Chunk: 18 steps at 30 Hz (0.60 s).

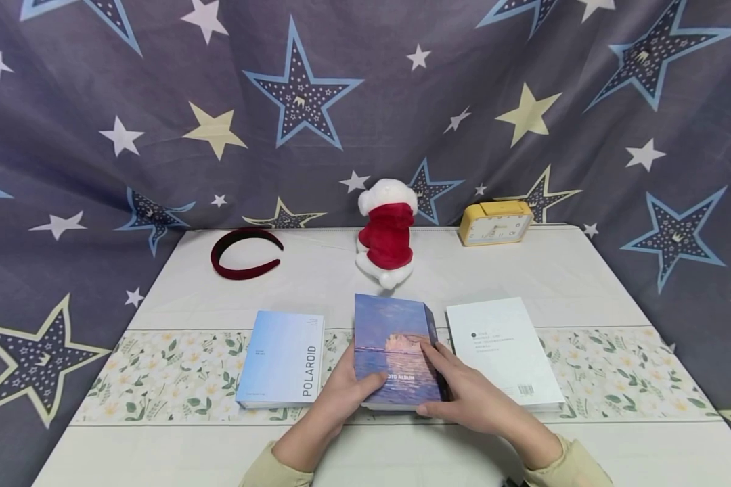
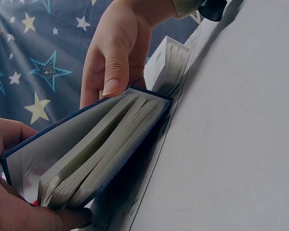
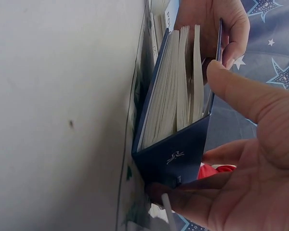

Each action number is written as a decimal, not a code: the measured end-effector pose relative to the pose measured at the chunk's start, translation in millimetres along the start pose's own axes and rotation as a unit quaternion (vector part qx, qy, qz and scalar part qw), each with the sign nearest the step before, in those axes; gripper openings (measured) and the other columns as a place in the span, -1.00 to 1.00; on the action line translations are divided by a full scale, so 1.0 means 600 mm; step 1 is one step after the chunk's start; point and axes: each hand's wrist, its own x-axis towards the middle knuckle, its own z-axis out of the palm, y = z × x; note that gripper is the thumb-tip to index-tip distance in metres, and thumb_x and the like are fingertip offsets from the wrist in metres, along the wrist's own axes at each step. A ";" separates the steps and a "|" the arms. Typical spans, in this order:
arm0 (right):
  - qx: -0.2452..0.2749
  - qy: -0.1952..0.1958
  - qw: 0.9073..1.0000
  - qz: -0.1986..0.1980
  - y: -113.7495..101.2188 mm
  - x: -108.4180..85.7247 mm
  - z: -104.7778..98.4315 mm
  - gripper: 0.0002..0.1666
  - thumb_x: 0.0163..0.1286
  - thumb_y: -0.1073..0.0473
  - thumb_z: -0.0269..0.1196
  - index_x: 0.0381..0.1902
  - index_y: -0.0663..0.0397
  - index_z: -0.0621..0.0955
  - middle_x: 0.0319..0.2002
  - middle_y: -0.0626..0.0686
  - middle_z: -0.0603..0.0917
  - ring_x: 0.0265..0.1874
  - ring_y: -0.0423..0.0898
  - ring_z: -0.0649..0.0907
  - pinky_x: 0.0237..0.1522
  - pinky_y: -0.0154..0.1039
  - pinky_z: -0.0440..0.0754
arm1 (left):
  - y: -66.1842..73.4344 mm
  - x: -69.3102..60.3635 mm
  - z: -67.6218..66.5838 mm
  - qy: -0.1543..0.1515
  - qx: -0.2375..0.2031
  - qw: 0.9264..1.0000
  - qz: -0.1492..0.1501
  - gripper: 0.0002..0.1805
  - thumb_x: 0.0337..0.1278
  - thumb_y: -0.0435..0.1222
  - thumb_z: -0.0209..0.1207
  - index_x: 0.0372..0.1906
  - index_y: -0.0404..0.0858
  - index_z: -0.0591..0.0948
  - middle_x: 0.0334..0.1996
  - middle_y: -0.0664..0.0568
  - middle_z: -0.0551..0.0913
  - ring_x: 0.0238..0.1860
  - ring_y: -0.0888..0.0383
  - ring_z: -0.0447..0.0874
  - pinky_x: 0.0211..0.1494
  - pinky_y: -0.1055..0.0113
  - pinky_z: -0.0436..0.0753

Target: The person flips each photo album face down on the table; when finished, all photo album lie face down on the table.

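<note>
Both hands hold a thick photo album (image 1: 396, 338) with a seascape on its cover, at the middle of the table. My left hand (image 1: 344, 389) grips its left edge, thumb on the front cover; in the left wrist view the fingers (image 2: 62, 217) reach under the pages. On the spine side, my right hand (image 1: 469, 396) holds the album, with fingers on the cover and spine (image 3: 176, 151) and the thumb at the lower edge. Seen from below, the front cover stands a little apart from the pages (image 3: 166, 91).
A blue Polaroid album (image 1: 280, 358) lies to the left, and a white book (image 1: 502, 352) with a barcode to the right. Farther back are a dark red headband (image 1: 222, 260), a plush toy (image 1: 390, 237) in red clothing and a yellow clock (image 1: 496, 223). A star-patterned curtain (image 1: 341, 162) hangs behind.
</note>
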 end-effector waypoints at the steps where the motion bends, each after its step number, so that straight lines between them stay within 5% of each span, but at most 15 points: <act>1: 0.000 0.001 1.000 0.000 0.000 0.000 0.000 0.18 0.14 -0.36 0.34 0.54 0.00 0.12 0.48 0.38 0.05 0.37 0.35 0.23 0.25 0.29 0.29 | 0.000 0.000 0.000 0.000 0.000 1.000 -0.001 -0.07 0.09 -0.45 0.18 0.55 -0.13 0.02 0.46 -0.15 0.19 0.44 -0.14 0.15 0.45 -0.08 0.04; 18: -0.002 -0.005 1.000 0.000 0.000 0.000 0.001 0.15 0.16 -0.35 0.33 0.54 -0.03 0.13 0.48 0.37 0.05 0.36 0.37 0.25 0.23 0.31 0.30 | 0.004 -0.002 0.001 0.016 0.007 1.000 0.006 -0.11 0.15 -0.44 0.14 0.55 -0.18 0.02 0.46 -0.18 0.18 0.46 -0.18 0.08 0.45 -0.13 -0.02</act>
